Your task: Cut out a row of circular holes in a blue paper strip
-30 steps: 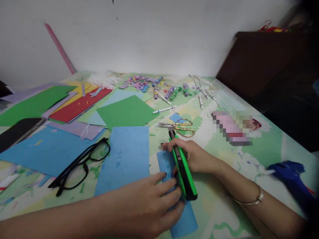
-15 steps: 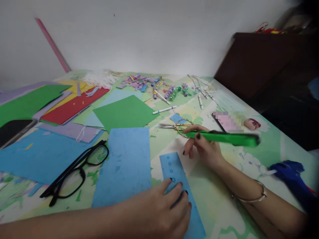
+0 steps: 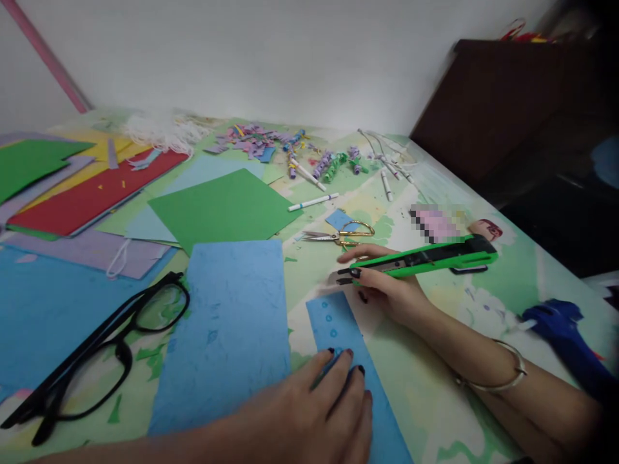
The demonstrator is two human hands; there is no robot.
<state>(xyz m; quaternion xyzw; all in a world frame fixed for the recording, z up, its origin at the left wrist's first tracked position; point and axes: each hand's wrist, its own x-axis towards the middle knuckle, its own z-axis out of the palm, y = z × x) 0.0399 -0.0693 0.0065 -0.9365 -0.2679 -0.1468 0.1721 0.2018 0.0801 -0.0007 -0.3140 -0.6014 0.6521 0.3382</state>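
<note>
My left hand [image 3: 333,406] lies on a narrow blue paper strip [image 3: 322,316], fingers stretched out and a little apart, pressing it to the table. Small ring shapes run in a row down the strip's upper part. Just beyond the strip's far end, my right hand [image 3: 391,290] grips a green and black utility knife [image 3: 425,256], its dark tip pointing left above the table. Left of the strip lies a larger blue sheet [image 3: 232,309]. Gold-handled scissors [image 3: 333,236] rest behind the right hand, beside a small blue paper piece [image 3: 342,220].
Black eyeglasses [image 3: 120,351] lie at the left. Behind them are a green sheet [image 3: 227,206] and a red sheet [image 3: 97,193]. White-barrelled markers [image 3: 314,202], paper scraps [image 3: 251,138] and white string [image 3: 159,134] lie farther back. A blue-handled tool [image 3: 556,322] sits at the right.
My right hand has turned the knife, so its tip now shows lower and farther left. The left hand stays on the strip. The view has shifted, moving the glasses leftward in the picture.
</note>
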